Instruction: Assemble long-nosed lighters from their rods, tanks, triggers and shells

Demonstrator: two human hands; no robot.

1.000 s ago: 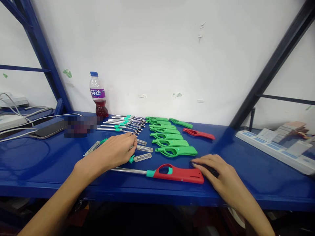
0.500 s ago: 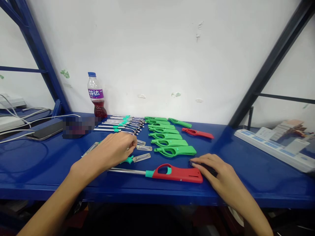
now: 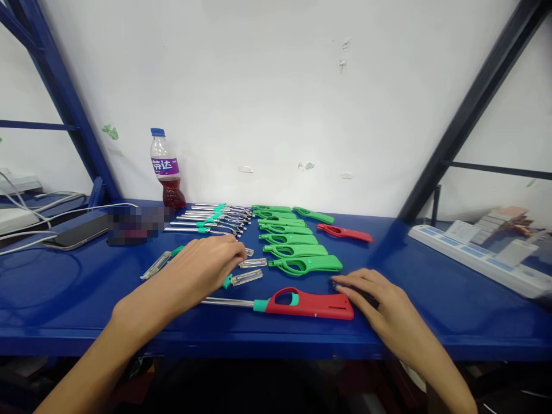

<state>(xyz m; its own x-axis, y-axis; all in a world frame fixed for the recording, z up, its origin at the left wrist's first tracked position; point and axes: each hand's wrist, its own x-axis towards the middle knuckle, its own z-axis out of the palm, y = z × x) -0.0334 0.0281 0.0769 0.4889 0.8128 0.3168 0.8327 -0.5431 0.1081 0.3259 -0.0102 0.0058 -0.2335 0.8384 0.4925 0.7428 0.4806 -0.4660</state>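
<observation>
Over the clear lighter tanks (image 3: 253,263) is my left hand (image 3: 211,259), its fingers pressed together; what they hold, if anything, is hidden. My right hand (image 3: 371,293) rests at the right on a small dark object (image 3: 364,295), thumb and fingers closed round it. Between the hands lies a red lighter (image 3: 310,305) with a metal rod and teal trigger. Several green lighter shells (image 3: 313,264) form a column behind it, with a red shell (image 3: 345,233) to their right. Metal rods with wires (image 3: 202,217) lie in a group at the back left. Another clear tank (image 3: 156,265) sits left of my left forearm.
A bottle of dark red drink (image 3: 168,172) stands by the wall at the back left. Left of it lie a phone (image 3: 81,231) and white cables. A white power strip (image 3: 478,259) runs along the right side of the blue table (image 3: 276,342).
My left hand has shifted slightly to the right over the clear tanks. My right hand stays at the dark object. The whole view has moved slightly.
</observation>
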